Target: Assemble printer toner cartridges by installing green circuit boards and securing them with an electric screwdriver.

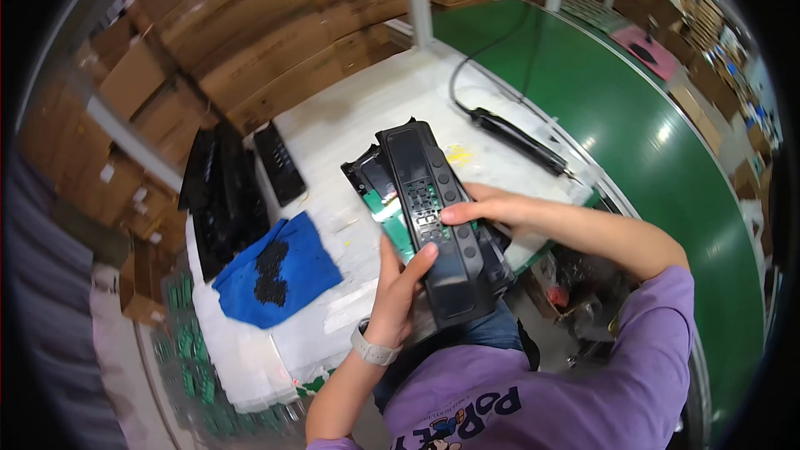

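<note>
A long black plastic device casing (450,283), with a row of round buttons down one side and a cluster of small openings in its middle, is held over the table's near edge. My left hand (402,287) grips it from the left, its thumb lying on the front face. From the right, my right hand (492,206) holds it too, thumb pressed near the small openings. Just beneath and left of the casing are a green circuit board (397,232) and another black plastic part (367,168); whether my fingers also hold these is hidden.
A black electric screwdriver (521,142) with a cable lies on the white-covered table (350,108). To the left are a blue cloth (321,258) bearing small black pieces, a black panel (279,162) and stacked black casings (221,200). A green conveyor belt (642,137) runs along the right; cardboard boxes (250,17) stand behind.
</note>
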`<state>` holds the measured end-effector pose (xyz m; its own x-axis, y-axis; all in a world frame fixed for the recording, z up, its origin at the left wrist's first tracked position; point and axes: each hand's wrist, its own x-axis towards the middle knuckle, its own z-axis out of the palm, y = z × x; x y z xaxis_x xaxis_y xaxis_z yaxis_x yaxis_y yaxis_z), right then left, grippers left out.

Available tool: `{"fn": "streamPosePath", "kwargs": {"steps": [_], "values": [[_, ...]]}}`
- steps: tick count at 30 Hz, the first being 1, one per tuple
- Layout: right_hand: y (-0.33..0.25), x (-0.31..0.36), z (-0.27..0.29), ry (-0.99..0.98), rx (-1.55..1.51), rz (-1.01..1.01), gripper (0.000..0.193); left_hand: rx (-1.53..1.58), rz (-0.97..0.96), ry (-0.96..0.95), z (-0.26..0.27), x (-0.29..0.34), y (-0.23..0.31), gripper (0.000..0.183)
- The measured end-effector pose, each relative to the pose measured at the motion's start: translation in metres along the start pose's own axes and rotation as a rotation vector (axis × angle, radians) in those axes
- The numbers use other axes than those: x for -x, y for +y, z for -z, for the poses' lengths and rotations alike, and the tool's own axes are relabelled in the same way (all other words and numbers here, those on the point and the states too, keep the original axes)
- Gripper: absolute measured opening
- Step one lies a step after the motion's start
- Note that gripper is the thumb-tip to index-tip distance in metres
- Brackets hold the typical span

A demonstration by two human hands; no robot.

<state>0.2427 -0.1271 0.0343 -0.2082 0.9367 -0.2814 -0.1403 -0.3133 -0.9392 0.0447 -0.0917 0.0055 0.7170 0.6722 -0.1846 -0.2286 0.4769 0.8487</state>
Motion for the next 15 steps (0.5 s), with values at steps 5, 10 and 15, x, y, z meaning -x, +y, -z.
{"fn": "streamPosePath", "kwargs": {"steps": [5,10,15], "values": [[0.024,0.070,-0.011,0.268,-0.328,0.284,0.064,0.001,-0.054,-0.144,-0.064,0.000,0.009,0.071],[0.044,0.152,0.052,0.641,-0.644,0.538,0.047,-0.225,-0.062,-0.521,-0.170,-0.075,-0.014,0.061],[0.051,0.212,0.150,0.842,-0.817,0.766,0.040,-0.290,0.052,-0.818,-0.275,-0.176,-0.064,0.047]]}}
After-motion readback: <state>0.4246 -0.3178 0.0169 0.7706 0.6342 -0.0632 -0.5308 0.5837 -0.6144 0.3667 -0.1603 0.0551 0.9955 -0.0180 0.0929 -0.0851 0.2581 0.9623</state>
